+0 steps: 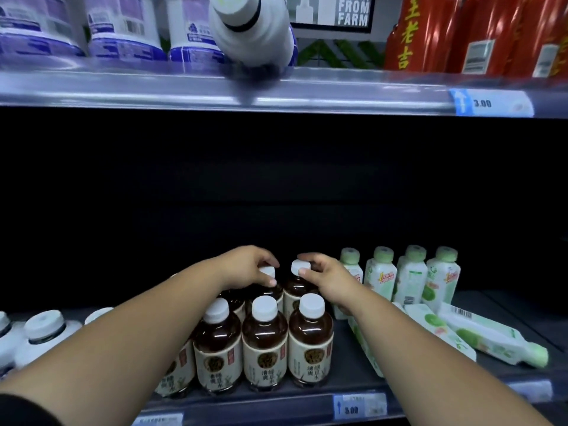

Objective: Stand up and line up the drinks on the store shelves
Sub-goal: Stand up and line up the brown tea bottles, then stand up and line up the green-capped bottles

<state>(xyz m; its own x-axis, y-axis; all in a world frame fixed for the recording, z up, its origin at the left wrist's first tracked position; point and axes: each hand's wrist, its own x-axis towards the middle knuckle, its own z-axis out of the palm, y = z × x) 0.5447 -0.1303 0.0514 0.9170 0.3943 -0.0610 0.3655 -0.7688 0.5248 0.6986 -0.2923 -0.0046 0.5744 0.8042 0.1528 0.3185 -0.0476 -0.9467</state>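
Note:
Brown tea bottles with white caps stand in rows on the lower shelf (353, 392); three front ones (265, 342) are upright at the edge. My left hand (249, 267) grips the cap of a back-row brown bottle (268, 272). My right hand (322, 278) pinches the cap of the neighbouring back-row brown bottle (299, 267). To the right, several pale green bottles (410, 276) stand upright, and three green bottles (488, 336) lie on their sides in front of them.
White bottles with dark neck bands (43, 330) stand at the lower left. On the upper shelf (307, 90) a white bottle (250, 32) leans tilted over the edge, beside purple-labelled bottles (126, 29) and red bottles (436, 35). Price tags (359, 407) line the shelf rails.

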